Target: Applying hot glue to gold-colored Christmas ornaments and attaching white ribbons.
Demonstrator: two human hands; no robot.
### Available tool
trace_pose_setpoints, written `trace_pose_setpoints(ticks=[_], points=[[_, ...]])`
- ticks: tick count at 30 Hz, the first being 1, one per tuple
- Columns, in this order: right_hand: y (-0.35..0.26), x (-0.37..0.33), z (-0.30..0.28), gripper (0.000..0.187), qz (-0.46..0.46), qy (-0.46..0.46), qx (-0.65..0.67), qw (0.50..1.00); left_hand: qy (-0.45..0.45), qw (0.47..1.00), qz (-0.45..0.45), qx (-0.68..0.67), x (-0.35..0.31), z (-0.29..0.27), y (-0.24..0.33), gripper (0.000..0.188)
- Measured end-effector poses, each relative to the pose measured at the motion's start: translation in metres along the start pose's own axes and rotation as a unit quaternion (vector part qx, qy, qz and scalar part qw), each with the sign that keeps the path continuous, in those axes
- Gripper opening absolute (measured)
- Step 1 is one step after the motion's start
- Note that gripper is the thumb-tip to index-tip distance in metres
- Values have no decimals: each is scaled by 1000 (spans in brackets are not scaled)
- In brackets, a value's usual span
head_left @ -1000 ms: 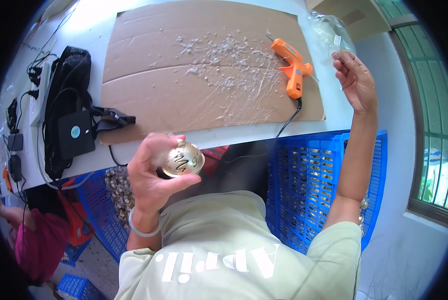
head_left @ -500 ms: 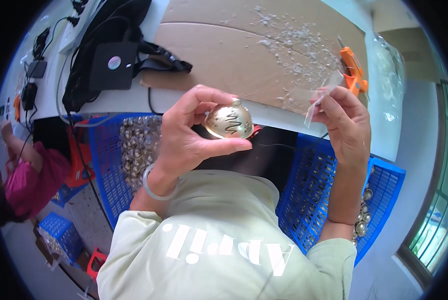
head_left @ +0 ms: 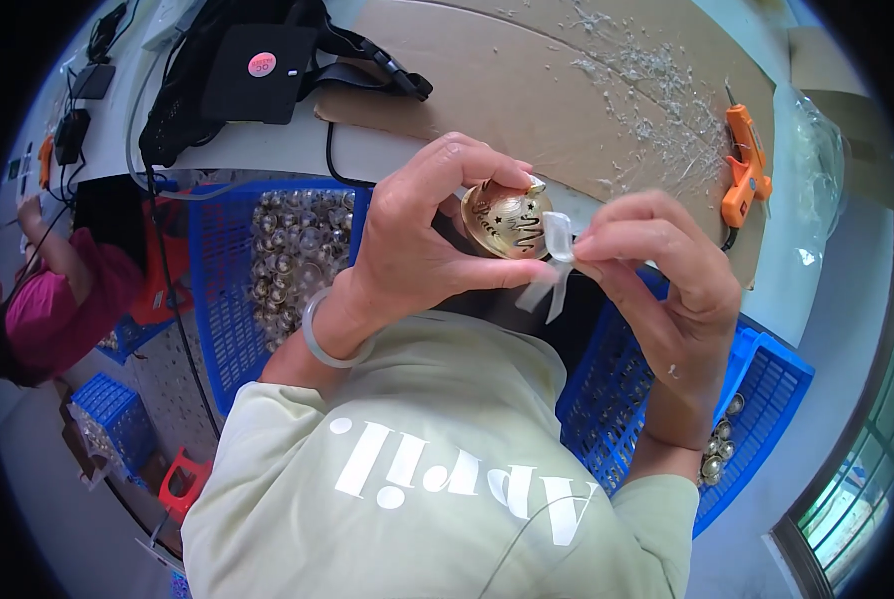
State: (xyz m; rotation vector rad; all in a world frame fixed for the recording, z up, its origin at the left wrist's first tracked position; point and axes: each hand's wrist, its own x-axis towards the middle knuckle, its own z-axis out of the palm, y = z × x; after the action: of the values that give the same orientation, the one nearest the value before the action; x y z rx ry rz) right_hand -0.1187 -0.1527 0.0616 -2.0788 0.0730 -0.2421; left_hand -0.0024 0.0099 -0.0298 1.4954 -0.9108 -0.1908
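A shiny gold bauble with dark cut-out or printed patterns is gripped between the thumb and fingers of my left hand, in front of my chest. My right hand pinches a small white ribbon bow between thumb and fingertips. The bow's loop is up against the bauble's right side, and its tails hang down near my left thumb. Whether the bow is fixed to the bauble I cannot tell.
An orange glue gun lies on the cardboard sheet, near scattered glue strings. Blue baskets with baubles stand left and right below the table. A black box is at upper left; another person sits far left.
My right hand has brought the ribbon from beside the glue gun leftward and down to the bauble. The bauble has turned in my left hand, and the view has shifted slightly.
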Motion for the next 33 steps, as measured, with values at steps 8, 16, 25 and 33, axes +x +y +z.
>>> trace_pose_setpoints(ticks=[8, 16, 25, 33], points=[[9, 11, 9, 17, -22, -5, -57, 998, -12, 1000, 7, -2, -5, 5, 3, 58], [10, 15, 8, 12, 6, -22, -62, 998, -16, 1000, 15, -10, -5, 5, 4, 57], [10, 16, 6, 9, 40, -41, -40, 998, -13, 999, 39, -1, -3, 5, 2, 56], [9, 15, 8, 19, 81, -15, -24, 996, -23, 998, 56, 21, 0, 3, 4, 56]])
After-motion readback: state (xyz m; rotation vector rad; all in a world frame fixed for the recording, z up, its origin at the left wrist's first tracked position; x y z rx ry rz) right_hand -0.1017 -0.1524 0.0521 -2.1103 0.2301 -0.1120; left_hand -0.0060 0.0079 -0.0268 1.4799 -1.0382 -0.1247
